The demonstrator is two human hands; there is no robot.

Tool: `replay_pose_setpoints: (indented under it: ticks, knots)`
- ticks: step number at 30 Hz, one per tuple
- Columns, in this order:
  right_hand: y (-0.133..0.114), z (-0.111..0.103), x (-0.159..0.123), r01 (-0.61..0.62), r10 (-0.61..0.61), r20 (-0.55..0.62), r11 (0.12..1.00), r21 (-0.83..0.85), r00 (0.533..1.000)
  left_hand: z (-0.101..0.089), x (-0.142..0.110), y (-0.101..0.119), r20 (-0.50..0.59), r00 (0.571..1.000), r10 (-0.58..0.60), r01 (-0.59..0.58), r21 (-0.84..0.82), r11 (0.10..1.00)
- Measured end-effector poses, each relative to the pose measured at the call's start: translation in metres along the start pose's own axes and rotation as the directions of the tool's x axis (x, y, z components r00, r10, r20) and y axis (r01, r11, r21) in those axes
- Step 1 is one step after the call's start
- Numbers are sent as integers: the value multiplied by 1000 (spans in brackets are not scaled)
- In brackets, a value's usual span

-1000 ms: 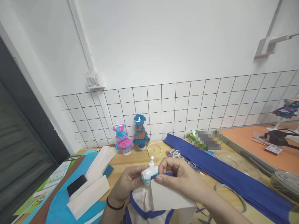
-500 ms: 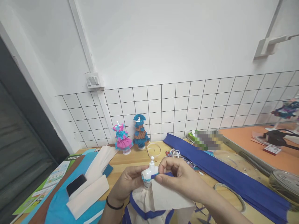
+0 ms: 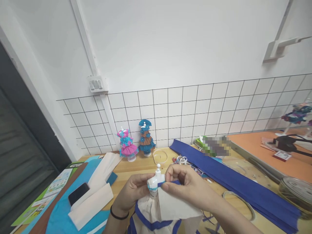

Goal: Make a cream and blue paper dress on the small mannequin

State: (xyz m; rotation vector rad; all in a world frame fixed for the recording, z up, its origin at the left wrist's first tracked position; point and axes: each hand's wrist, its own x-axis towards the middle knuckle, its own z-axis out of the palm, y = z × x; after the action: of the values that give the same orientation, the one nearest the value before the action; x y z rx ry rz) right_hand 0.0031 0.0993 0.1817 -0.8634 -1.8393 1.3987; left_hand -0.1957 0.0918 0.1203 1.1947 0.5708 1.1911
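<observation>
A small white dress-form mannequin point(image 3: 153, 183) stands upright in front of me, with a blue line round its chest. From its waist hangs a cream skirt point(image 3: 149, 208) trimmed in dark blue. My left hand point(image 3: 135, 189) is closed on the mannequin's side, its thumb at the shoulder. Between the thumb and fingers of my right hand point(image 3: 182, 183) is the blue-edged top of a cream crepe paper piece point(image 3: 174, 204), laid against the mannequin's chest. The lower skirt runs out of view.
Two small dressed mannequins, one pink point(image 3: 128, 148) and one brown and teal point(image 3: 146, 139), stand by the wall. Left are cream paper rolls point(image 3: 91, 206), a phone point(image 3: 79, 193) and blue sheets point(image 3: 58, 208). Right lie a long dark blue paper strip point(image 3: 231, 177), ribbons point(image 3: 181, 160) and a spool point(image 3: 296, 191).
The view has shifted very slightly. Both hands keep the same grip, and the cream paper stays against the mannequin.
</observation>
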Motion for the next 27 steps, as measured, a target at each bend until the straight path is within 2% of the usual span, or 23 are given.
replay_pose_setpoints:
  ticks: [21,27]
  knots:
    - [-2,1,-1,-6,5,-20,1000,-30,1000,-4,1,-6,-40,999,-13,15,41,999]
    - [-1,1,-2,-3,3,-22,1000,-5,1000,-2,0,-6,-13,1000,-8,8,24,1000]
